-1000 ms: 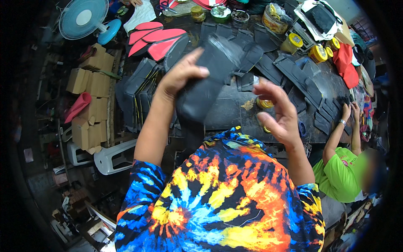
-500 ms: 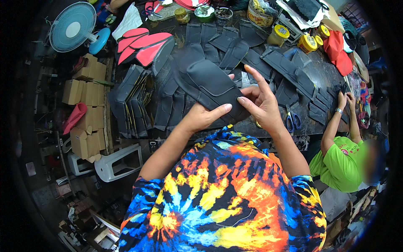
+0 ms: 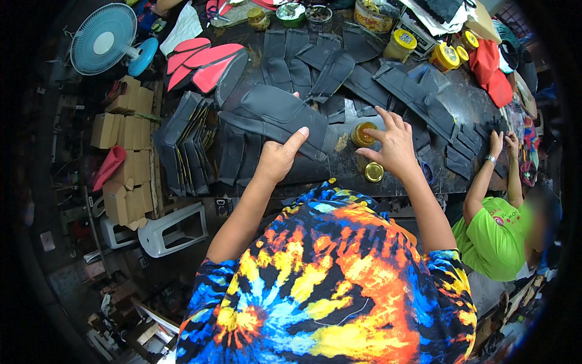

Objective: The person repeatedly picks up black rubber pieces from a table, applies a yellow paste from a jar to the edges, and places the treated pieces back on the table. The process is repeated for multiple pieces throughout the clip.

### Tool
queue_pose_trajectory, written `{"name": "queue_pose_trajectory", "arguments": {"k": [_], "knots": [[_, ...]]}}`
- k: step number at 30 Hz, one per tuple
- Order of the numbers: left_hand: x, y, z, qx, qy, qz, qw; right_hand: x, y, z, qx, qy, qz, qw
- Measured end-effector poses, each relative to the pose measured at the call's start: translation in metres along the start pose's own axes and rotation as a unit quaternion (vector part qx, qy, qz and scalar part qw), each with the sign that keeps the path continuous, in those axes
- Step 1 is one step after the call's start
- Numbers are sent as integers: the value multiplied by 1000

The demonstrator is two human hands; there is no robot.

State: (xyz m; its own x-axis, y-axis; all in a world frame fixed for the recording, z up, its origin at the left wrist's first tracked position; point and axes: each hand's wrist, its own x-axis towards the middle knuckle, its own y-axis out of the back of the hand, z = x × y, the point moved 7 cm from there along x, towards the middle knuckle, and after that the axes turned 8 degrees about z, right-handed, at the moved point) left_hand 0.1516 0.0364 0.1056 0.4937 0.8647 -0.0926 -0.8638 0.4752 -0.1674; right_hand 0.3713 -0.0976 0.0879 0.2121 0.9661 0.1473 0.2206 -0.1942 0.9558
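Note:
My left hand [image 3: 280, 159] is shut on a stitched black leather piece [image 3: 276, 112], thumb on top and fingers underneath. The piece is tilted above other black pieces on the dark table. My right hand [image 3: 397, 145] is open, fingers spread and slightly curled, with nothing in it. Just left of its fingertips stands a small uncovered glass jar [image 3: 362, 134] of amber stuff. A round gold lid [image 3: 374, 172] lies below that hand, near the table's front edge. Partly hidden by my right wrist is a blue scissor handle [image 3: 428, 173].
Several black leather pieces [image 3: 412, 97] cover the table, with a stack [image 3: 185, 145] at left. Red-and-black pieces [image 3: 206, 64] lie at far left; yellow-lidded jars [image 3: 445, 57] stand at far right. A co-worker in a green shirt [image 3: 494, 236] handles small black strips at right.
My left hand has moved left with the leather piece. The right hand has let go of it and shifted right, and the jar and lid have come into view.

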Motion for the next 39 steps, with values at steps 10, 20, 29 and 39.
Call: {"name": "queue_pose_trajectory", "arguments": {"k": [10, 20, 29, 39], "knots": [[2, -6, -9, -84, 97, 6, 992, -9, -17, 22, 17, -31, -34, 999], [3, -37, -20, -75, 112, -66, 989, -27, -13, 27, 5, -64, 55, 996], [10, -25, -17, -119, 172, -58, 976, -55, 6, 21, 2, -118, 169, 979], [14, -34, -4, -156, 188, -81, 966, -9, 57, -54, 542, -118, 165, 816]]}}
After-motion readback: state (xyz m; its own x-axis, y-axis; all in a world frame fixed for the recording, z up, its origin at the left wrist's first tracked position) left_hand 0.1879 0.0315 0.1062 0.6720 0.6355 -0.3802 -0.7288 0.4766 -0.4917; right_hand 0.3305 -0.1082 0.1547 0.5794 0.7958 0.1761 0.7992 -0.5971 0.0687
